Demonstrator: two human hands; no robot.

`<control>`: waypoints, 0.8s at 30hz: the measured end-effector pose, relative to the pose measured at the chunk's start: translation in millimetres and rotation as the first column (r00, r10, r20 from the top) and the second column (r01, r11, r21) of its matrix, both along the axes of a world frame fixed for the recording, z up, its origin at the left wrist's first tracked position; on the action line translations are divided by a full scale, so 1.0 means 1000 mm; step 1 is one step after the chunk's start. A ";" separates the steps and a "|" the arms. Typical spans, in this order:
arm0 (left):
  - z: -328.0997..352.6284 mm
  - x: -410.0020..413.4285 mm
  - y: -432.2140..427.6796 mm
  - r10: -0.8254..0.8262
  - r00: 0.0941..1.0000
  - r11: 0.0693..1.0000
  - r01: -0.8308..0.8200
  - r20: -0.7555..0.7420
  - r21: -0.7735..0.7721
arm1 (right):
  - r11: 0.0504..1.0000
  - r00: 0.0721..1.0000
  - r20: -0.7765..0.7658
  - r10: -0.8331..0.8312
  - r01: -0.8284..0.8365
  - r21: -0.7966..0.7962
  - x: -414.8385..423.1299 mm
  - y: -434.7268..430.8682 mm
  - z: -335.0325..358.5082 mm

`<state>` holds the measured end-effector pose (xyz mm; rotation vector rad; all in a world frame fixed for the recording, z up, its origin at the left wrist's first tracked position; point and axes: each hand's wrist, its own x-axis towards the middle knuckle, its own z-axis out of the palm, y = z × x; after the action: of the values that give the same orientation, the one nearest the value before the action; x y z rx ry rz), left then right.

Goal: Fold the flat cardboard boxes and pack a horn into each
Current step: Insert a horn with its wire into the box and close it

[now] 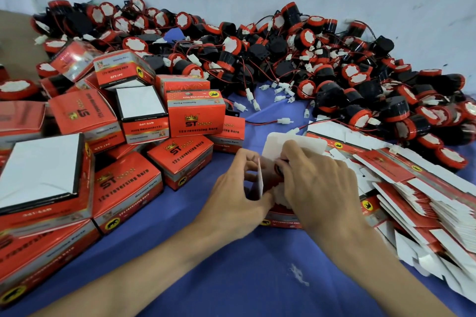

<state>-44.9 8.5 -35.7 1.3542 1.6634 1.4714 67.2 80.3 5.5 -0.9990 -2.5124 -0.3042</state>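
A blue cloth covers the surface. Across the upper middle and right of the frame a heap of red-and-black horns lies on it, their white plugs spilling towards the centre. Folded red boxes are piled at the left, flat boxes fan out at the right, and one open box stands in the lower middle.

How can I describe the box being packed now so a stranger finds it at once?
Start at the blue cloth in front, between the pile of folded boxes on the left and the flat boxes on the right. The open box stands midway. Only this one is held by the left hand and right hand, its white flap raised.
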 end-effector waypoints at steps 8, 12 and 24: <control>0.001 -0.001 -0.002 0.005 1.000 1.000 -0.005 0.005 -0.019 | 0.985 0.967 0.190 0.167 -0.173 0.019 -0.010 0.002 0.002; -0.002 0.003 -0.003 -0.004 1.000 1.000 0.004 -0.004 -0.015 | 0.868 0.929 0.138 0.345 -0.259 -0.424 0.006 0.016 0.010; 0.003 -0.004 -0.011 -0.172 0.977 0.983 0.163 0.123 0.078 | 0.920 0.883 -0.421 0.209 -0.323 -0.221 0.008 0.006 -0.015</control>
<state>-48.7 -2.6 -32.6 1.3688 1.3950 1.4942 75.3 86.5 -9.7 -0.7049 -2.3139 0.3260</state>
